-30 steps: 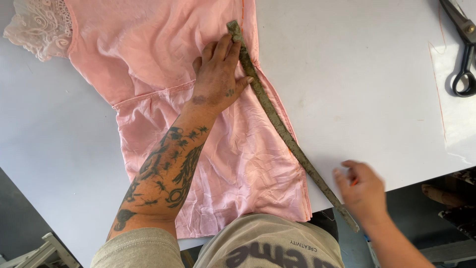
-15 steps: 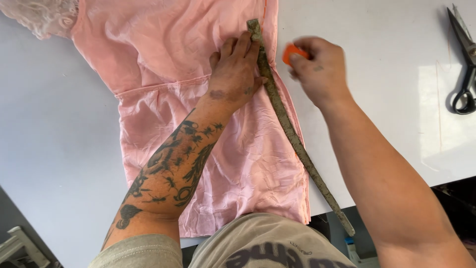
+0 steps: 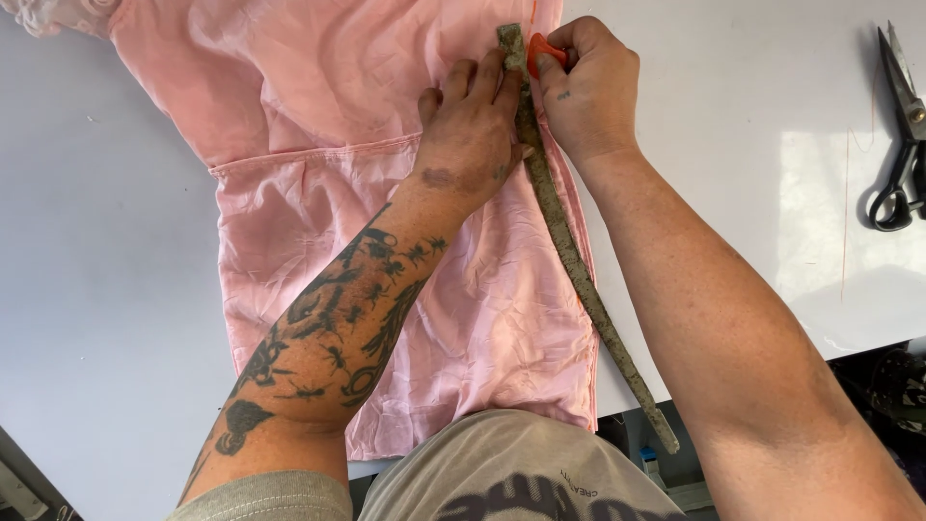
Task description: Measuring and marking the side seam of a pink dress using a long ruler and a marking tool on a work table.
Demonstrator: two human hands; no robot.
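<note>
The left hand (image 3: pixel 473 130) lies flat, fingers spread, pinning a worn wooden ruler (image 3: pixel 579 260) along the right edge of a pink garment (image 3: pixel 318 125) on the white table (image 3: pixel 96 270). The right hand (image 3: pixel 588 87) pinches orange tailor's chalk (image 3: pixel 536 50) beside the ruler's top. Black scissors (image 3: pixel 902 125) lie well apart, far right.

Thin pink cloth garment (image 3: pixel 318 116), soft and faintly satiny, creased all over, with a stitched seam across the middle; a scrap of pale lace (image 3: pixel 58 14) at the far corner; long worn straightedge (image 3: pixel 579 270), wood by the look, grey, rough and mottled, matt; small orange piece (image 3: pixel 540 50), smooth like chalk or plastic, pinched in the right hand (image 3: pixel 588 87); left hand (image 3: pixel 473 135) flat on the cloth; white table (image 3: pixel 733 145), smooth and matt; scissors (image 3: pixel 902 135) of dark metal with glossy black handles.
</note>
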